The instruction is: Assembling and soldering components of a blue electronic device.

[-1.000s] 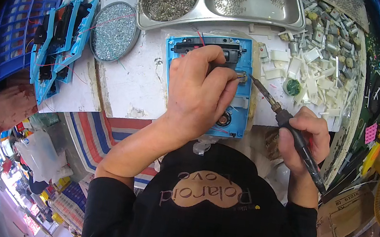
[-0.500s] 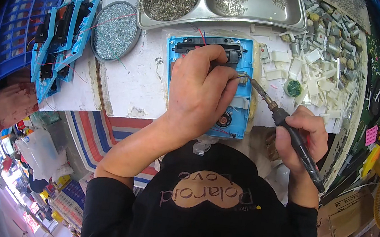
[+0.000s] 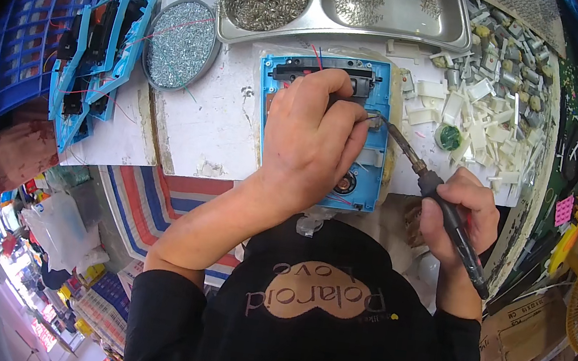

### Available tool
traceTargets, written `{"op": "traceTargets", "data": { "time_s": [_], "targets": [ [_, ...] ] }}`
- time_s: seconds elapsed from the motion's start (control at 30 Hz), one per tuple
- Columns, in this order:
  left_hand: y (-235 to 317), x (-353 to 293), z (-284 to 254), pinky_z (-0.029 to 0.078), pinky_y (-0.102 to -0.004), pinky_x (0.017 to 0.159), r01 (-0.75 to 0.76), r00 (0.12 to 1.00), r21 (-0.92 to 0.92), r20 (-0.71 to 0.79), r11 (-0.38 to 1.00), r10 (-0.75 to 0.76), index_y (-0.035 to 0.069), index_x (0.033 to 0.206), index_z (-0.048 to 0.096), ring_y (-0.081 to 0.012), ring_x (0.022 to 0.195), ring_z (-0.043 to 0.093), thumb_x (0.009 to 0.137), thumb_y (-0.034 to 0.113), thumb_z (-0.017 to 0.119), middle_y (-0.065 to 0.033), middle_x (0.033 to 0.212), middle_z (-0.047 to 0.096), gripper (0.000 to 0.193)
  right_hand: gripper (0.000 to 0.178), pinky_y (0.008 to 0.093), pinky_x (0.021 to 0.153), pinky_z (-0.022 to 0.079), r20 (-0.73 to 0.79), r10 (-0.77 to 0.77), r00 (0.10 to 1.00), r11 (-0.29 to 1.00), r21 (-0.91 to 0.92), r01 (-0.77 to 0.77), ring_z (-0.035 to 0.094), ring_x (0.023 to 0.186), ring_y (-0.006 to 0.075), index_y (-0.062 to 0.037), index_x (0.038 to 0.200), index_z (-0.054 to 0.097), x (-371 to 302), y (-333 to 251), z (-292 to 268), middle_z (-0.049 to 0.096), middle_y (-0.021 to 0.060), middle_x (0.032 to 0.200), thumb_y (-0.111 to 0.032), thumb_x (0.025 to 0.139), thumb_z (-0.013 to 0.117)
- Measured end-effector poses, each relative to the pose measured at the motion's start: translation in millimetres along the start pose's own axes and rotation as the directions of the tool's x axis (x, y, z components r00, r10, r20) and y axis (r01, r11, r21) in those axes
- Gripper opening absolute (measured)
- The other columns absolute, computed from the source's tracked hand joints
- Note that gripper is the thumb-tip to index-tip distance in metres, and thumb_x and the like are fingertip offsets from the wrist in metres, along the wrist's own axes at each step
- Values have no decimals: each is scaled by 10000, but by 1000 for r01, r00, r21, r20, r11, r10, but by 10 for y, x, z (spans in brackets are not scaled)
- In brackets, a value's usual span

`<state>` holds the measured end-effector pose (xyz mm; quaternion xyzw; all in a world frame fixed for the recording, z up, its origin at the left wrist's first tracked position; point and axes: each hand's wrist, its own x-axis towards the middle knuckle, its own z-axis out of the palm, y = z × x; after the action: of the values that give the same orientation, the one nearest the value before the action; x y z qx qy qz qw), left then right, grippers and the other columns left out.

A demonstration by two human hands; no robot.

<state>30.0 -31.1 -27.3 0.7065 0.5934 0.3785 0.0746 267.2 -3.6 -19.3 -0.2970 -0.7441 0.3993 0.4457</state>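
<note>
A blue plastic casing lies on the table in front of me, with black parts, a small round speaker-like part and red and blue wires in it. My left hand rests over the casing. Its thumb and index finger are pinched together at the right side; what they hold is too small to make out. My right hand grips the black handle of a soldering iron. The iron's bent tip sits inside the casing, close beside my left fingertips. Whether it touches a part there is unclear.
Beyond the casing stands a metal tray of small springs. A round dish of screws and stacked blue casings lie left. White plastic pieces, small motors and a green-filled cup crowd the right.
The whole view has shifted slightly, so the table things appear a little farther right. Both hands and the soldering iron keep nearly the same pose at the casing.
</note>
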Motion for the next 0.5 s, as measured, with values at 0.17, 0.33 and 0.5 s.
{"op": "traceTargets", "data": {
  "time_s": [0.17, 0.33, 0.5],
  "targets": [
    [22, 2, -19, 432, -407, 764, 29, 999, -4, 14, 1000, -29, 71, 916, 673, -287, 902, 587, 738, 68, 781, -98, 1098, 576, 208, 295, 268, 493, 314, -4, 1, 1000, 1000, 1, -1, 443, 522, 125, -10, 1021, 613, -7, -17, -35, 520, 26, 634, -9, 784, 789],
    [22, 5, -27, 436, -412, 772, 23, 1000, 4, 16, 1000, -23, 69, 917, 673, -288, 908, 589, 747, 71, 781, -98, 1101, 575, 201, 295, 263, 497, 304, -14, 4, 1000, 1000, -24, -4, 439, 532, 117, -7, 1028, 608, -16, -27, -88, 518, 25, 635, -8, 792, 786],
    [39, 34, -59, 496, -379, 747, 10, 999, 26, 35, 1000, -11, 43, 926, 692, -275, 881, 615, 762, 15, 793, -127, 1098, 558, 194, 292, 259, 499, 299, -29, 19, 999, 1000, -13, -20, 440, 542, 114, -3, 1030, 610, -16, -52, -115, 513, 25, 633, 7, 793, 780]
  ]
}}
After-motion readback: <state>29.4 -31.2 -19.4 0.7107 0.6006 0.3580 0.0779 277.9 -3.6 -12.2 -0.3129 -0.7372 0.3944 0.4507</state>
